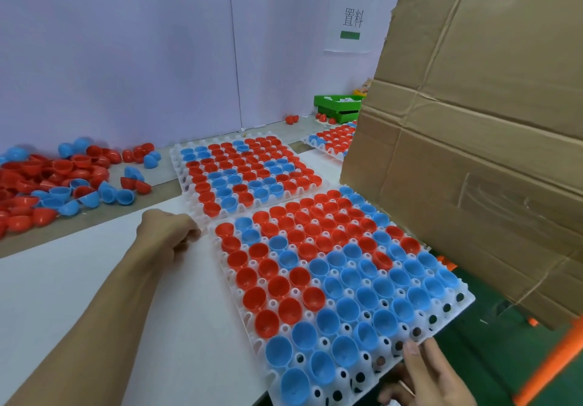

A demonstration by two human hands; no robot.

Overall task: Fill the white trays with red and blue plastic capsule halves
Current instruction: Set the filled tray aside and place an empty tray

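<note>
Capsule halves (60, 191) lie heaped loose at nine o'clock, red and blue mixed, too many to count. The left hand (167, 232), fingers curled, pinches the near tray (467, 298) at its far-left corner; whether it truly grips I cannot tell. At twelve o'clock a second tray (181, 168) sits filled; a third tray (307, 142), part hidden by the cardboard sheet (473, 140), shows at one o'clock: three trays in all. The right hand (422, 377), at five o'clock, presses its thumb on the near tray's overhanging edge, fingers beneath. Risk, I judge: that tray juts past the table, so a tilt or tug could spill seated halves onto the floor.
</note>
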